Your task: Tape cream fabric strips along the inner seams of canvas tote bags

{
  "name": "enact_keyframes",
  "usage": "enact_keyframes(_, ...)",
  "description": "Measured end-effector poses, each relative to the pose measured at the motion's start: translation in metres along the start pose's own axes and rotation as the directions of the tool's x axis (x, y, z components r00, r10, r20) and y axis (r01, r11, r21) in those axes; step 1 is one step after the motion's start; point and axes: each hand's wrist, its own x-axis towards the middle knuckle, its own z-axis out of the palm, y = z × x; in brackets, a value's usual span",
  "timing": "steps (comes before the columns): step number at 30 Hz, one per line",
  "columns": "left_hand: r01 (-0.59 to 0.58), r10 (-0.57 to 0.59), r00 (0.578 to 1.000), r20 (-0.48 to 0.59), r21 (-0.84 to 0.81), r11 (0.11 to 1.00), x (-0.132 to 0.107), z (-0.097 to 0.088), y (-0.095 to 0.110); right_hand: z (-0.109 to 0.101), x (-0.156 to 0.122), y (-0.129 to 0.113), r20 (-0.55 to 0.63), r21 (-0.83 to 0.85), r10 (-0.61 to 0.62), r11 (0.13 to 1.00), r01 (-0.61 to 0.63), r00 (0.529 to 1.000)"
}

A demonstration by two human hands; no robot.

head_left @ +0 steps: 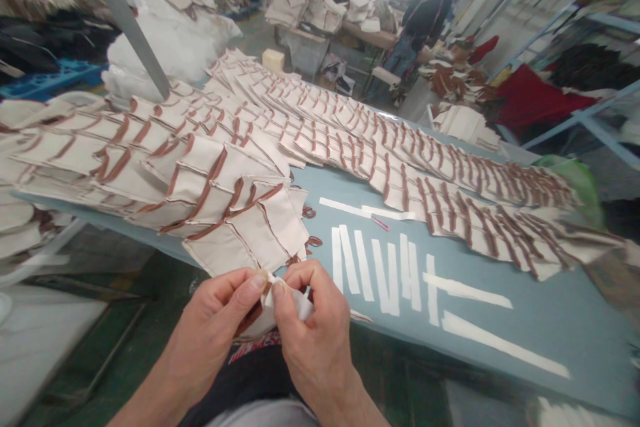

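Note:
My left hand (pixel 213 317) and my right hand (pixel 317 323) come together at the near edge of the table. Between pinched thumbs and fingers they hold a cream fabric piece (pixel 256 328) with brown edging, bunched up and partly hidden by the fingers. Something white shows under the right fingers; whether it is a separate strip I cannot tell. Just beyond the hands lies a stack of cream fabric panels (pixel 273 227) with brown trim. Several white strips (pixel 393 277) are laid out to the right, and a small pink tool (pixel 381 223) lies above them.
Long overlapping rows of brown-trimmed panels (pixel 345 147) cover much of the blue table (pixel 315 180). A grey post (pixel 125 20) rises at the left, beside a white plastic-wrapped bundle (pixel 165 33). A person (pixel 423 23) stands at the back. Red cloth (pixel 540 97) hangs at a rack.

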Motion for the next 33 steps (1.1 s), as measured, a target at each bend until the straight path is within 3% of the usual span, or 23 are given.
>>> enact_keyframes(6, -0.024, 0.023, 0.999, -0.049, -0.029, 0.999, -0.001, -0.003, -0.009, 0.006, 0.001, 0.003, -0.018, 0.023, 0.036, 0.999, -0.036, 0.999)
enact_keyframes(12, -0.025, 0.026, 0.996, 0.084, -0.011, 1.000, -0.004, -0.006, -0.002, 0.010, 0.001, 0.006, -0.018, 0.032, 0.043, 0.999, -0.043, 0.999)
enact_keyframes(18, -0.071, 0.077, 0.986, -0.146, 0.045, 0.996, -0.009, 0.011, 0.009, 0.015, -0.004, 0.011, 0.007, 0.080, 0.040, 0.996, -0.040, 0.999)
enact_keyframes(20, -0.082, 0.094, 0.981, -0.169, 0.076, 0.994, -0.009, 0.012, 0.007, 0.014, -0.005, 0.012, 0.026, 0.111, 0.045, 0.993, -0.048, 0.999)
enact_keyframes(25, -0.146, 0.173, 0.970, -0.171, 0.161, 0.976, -0.015, 0.011, 0.008, 0.006, -0.005, 0.011, 0.170, 0.191, 0.133, 0.968, -0.165, 0.976)
enact_keyframes(29, -0.132, 0.186, 0.951, -0.248, 0.217, 0.967, -0.025, 0.016, 0.013, 0.007, -0.005, 0.012, 0.362, 0.305, 0.190, 0.901, -0.309, 0.913)
enact_keyframes(33, -0.156, 0.199, 0.959, -0.200, 0.215, 0.964, -0.020, 0.015, 0.008, 0.014, 0.000, 0.017, 0.421, 0.367, 0.193, 0.857, -0.362, 0.886)
